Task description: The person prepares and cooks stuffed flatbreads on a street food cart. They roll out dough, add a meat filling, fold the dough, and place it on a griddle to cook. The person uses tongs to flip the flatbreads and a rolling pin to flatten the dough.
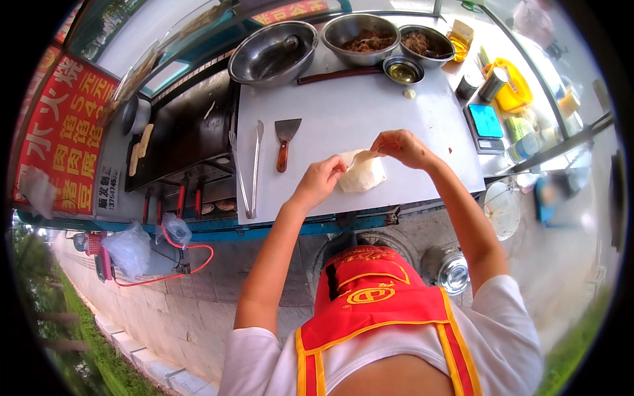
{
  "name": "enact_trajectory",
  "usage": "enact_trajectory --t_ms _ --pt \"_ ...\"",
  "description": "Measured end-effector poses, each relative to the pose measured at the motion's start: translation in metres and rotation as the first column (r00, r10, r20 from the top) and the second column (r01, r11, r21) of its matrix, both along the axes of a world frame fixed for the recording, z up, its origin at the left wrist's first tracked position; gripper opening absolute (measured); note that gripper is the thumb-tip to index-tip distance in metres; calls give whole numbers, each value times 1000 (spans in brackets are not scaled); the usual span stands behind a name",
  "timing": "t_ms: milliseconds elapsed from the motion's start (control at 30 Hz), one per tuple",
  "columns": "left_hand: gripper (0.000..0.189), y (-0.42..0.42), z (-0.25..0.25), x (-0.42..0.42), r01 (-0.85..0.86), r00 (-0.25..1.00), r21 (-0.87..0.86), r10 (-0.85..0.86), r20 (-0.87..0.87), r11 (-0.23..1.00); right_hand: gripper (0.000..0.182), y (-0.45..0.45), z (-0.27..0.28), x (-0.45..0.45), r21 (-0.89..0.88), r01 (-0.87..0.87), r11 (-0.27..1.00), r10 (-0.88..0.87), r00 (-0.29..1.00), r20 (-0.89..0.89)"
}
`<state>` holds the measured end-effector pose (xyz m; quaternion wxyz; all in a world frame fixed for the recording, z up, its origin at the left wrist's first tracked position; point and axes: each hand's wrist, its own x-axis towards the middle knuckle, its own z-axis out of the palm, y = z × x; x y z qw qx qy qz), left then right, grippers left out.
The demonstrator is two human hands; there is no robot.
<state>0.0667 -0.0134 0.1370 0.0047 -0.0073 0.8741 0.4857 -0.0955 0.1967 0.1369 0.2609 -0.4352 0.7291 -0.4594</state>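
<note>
A pale, flattened piece of dough (364, 177) lies near the front of the metal worktop (421, 119). My left hand (322, 179) pinches its left upper edge. At its far edge, my right hand (402, 147) grips the dough between thumb and fingers, lifting that edge slightly. Left of the dough, a wooden-handled metal scraper (284, 143) lies flat, with long metal tongs (255, 171) beside it. Behind are a wooden rolling pin (342, 75) and a small metal bowl of yellowish oil (402, 71).
A large steel bowl (272, 54) and two bowls of filling (360, 42) (426, 44) stand at the back. The dark griddle (190, 116) is at left, holding dough strips (142, 143). A digital scale (484, 123) and yellow basket (512, 91) stand at right.
</note>
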Motion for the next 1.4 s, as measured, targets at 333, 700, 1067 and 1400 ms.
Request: enact_trajectory --t_ms 333,700,1067,1400 --pt "10 67 -108 80 -130 962 -330 38 -271 935 26 60 -91 121 -9 55 998 -54 895 -442" --pt "36 -6 -136 -18 -388 918 -206 397 6 899 49 7 -141 79 189 699 690 -666 715 -214" --pt "23 -31 -165 -69 -249 962 -52 253 104 967 45 3 -126 57 290 696 657 -682 713 -164" --pt "38 -33 -161 -73 -92 975 -229 134 177 969 33 173 -137 213 248 953 172 -972 206 -117"
